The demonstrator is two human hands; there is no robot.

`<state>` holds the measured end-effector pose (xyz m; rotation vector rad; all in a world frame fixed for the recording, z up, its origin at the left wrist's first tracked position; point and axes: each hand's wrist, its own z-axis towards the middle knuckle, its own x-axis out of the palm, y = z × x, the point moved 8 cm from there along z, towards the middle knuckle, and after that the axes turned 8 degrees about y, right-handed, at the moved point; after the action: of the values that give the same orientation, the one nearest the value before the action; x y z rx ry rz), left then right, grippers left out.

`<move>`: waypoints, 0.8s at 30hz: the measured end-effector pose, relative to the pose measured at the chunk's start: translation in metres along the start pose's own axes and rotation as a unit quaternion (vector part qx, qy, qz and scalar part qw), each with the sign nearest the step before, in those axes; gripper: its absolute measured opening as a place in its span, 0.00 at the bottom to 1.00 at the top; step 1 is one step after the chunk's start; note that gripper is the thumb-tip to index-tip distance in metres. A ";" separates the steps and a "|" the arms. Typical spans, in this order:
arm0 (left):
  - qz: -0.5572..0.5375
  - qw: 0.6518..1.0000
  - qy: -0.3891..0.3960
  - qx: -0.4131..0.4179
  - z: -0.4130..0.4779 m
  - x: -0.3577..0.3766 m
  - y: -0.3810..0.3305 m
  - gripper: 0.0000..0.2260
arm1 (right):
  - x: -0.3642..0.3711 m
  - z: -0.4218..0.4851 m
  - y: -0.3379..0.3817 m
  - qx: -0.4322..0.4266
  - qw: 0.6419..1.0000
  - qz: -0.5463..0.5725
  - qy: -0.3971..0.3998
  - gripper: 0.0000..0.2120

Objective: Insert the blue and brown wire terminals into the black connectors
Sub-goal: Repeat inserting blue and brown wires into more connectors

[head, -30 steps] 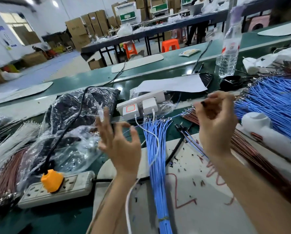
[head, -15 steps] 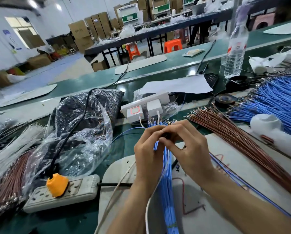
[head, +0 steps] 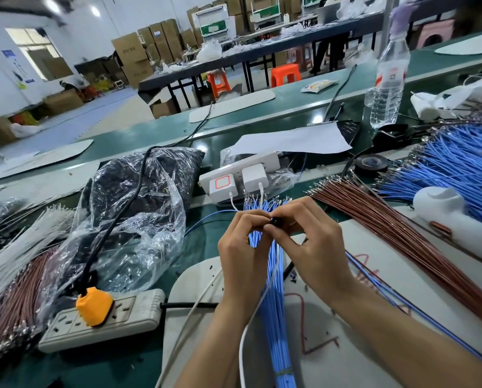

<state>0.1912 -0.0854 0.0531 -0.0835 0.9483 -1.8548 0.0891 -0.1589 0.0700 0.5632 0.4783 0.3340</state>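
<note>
My left hand (head: pixel 244 247) and my right hand (head: pixel 315 247) meet above a bundle of blue wires (head: pixel 275 309) lying on the white board. A small black connector (head: pixel 273 222) shows between the fingertips of my right hand. My left hand's fingers pinch a single blue wire (head: pixel 206 218) that loops off to the left and runs into the connector. A fan of brown wires (head: pixel 388 233) lies to the right. A bigger spread of blue wires (head: pixel 458 166) lies at the far right.
A clear bag of black parts (head: pixel 139 208) sits to the left, a grey power strip with an orange plug (head: pixel 94 306) before it. A white power strip (head: pixel 242 175) with chargers lies behind the hands. A water bottle (head: pixel 388 82), black tape roll (head: pixel 371 163) and white plastic part (head: pixel 452 219) stand right.
A second ago my hands were apart, the right one raised by the brown wires. They came together over the blue bundle and now hold the connector and wire close.
</note>
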 end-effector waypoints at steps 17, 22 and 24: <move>0.051 0.998 0.042 -0.022 0.000 0.009 0.008 0.04 | -0.004 0.002 -0.005 0.016 1.000 -0.004 -0.010 0.07; 0.009 0.996 0.088 -0.001 -0.001 0.013 0.002 0.10 | -0.016 0.015 -0.005 -0.018 1.000 -0.023 0.012 0.07; 0.013 0.998 0.069 0.003 0.001 0.009 0.002 0.10 | -0.037 0.024 -0.013 -0.006 0.998 -0.054 -0.019 0.08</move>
<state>0.1881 -0.0936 0.0494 0.0618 1.0336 -1.8572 0.0727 -0.1952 0.0921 0.5290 0.4675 0.2224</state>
